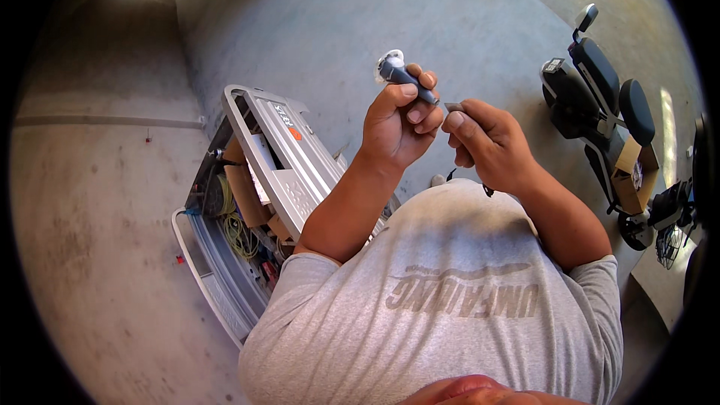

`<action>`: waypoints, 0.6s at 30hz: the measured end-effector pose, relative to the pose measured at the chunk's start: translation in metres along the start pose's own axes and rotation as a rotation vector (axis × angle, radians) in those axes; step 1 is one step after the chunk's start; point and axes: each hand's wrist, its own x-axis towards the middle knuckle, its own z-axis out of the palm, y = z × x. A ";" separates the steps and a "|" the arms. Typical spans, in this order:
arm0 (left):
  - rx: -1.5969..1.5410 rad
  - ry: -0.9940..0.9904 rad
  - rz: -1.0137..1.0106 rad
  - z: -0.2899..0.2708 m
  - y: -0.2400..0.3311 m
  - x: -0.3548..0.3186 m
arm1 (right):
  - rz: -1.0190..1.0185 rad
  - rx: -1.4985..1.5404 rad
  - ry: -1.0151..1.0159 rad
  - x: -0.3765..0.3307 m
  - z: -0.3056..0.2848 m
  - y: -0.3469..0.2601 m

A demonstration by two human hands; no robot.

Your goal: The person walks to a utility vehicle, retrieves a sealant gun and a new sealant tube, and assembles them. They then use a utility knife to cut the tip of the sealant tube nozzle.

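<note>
The left hand (397, 124) is raised in front of the chest, its fingers curled tight around the dark handle of a small tool (401, 75). The tool's pale, rounded head sticks out above the fist, and the handle's lower end pokes out toward the right hand; most of the handle is hidden inside the grip, so its exact kind is hard to tell. The right hand (487, 142) sits just beside the left, fingertips pinched together on a small flat grey piece (454, 107), of which only an edge shows. The piece lies close to the tool's lower end; whether they touch cannot be made out.

Below and to the left of the left hand, an open grey toolbox (255, 180) stands on the concrete floor (97, 217), with cables and small parts inside, partly blocked by the forearm. Beyond the right hand a black scooter (600, 97) carrying a cardboard box (634, 172) bends along the rim of the view.
</note>
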 end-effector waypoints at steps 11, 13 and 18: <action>0.054 -0.125 0.018 0.002 -0.012 0.002 | 0.151 -0.004 -0.053 0.000 -0.017 -0.015; 0.085 -0.142 0.017 0.005 -0.013 0.004 | 0.176 -0.013 -0.062 0.001 -0.023 -0.017; 0.205 -0.138 0.053 0.004 -0.012 0.008 | 0.207 -0.046 -0.066 0.004 -0.031 -0.024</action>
